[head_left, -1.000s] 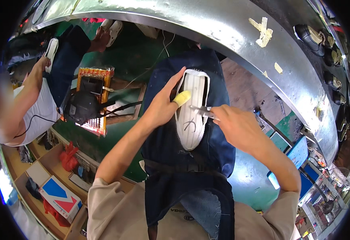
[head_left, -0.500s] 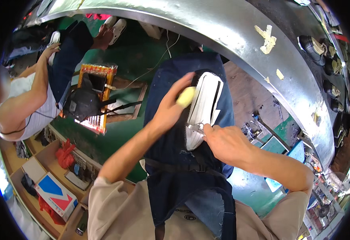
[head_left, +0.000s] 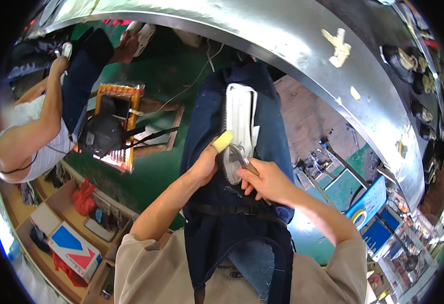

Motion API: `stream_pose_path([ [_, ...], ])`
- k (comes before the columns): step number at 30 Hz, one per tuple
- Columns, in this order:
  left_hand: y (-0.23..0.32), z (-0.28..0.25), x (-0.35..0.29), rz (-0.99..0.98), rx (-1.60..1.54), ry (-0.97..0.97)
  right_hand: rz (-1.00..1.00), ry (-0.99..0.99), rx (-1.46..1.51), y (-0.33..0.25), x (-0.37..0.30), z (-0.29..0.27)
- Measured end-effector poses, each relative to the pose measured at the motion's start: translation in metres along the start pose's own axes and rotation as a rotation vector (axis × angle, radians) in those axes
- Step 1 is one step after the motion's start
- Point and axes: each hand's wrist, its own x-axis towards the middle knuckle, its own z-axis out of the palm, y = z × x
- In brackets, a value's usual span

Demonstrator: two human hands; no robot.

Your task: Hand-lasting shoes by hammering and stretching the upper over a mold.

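Lying lengthwise over my apron-covered lap is a white shoe (head_left: 241,114), bottom upward, with a jagged dark edge along its left side. My left hand (head_left: 207,164) grips the shoe's near left edge; a yellow cover (head_left: 223,141) sits on one of its digits. In my right hand (head_left: 266,181) is a pair of metal pliers (head_left: 239,153), fingers wrapped round the handles. The pliers' head rests at the shoe's near end, close to the yellow-covered digit. Whether the jaws are closed on the edge, I cannot tell.
A metal bench (head_left: 283,35) curves across the front and right, with dark shoes (head_left: 398,61) beyond. Another person (head_left: 32,116) sits at the left. A black bag (head_left: 100,134) lies near a low wooden frame. At lower left, a compartmented wooden tray (head_left: 44,213) holds a box.
My left hand has come nearer and now grips the shoe's edge. The shoe has shifted left and turned. My right hand and the pliers have moved slightly left.
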Motion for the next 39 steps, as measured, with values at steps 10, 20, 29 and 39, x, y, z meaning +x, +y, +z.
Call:
stream_pose_path([
  [10,-0.047,0.018,0.006,0.312,0.111,0.191,-0.308,0.174,-0.872,0.006,-0.027,-0.007],
  [20,-0.054,0.021,-0.002,0.496,0.611,0.404,-0.456,0.301,-0.687,-0.036,-0.016,-0.026],
  [29,-0.024,0.020,-0.015,0.756,0.838,0.478,-0.001,0.079,-0.533,-0.036,-0.015,-0.068],
  [39,0.003,0.018,0.035,0.693,0.336,0.135,-0.218,-0.084,-0.843,-0.081,0.038,-0.096],
])
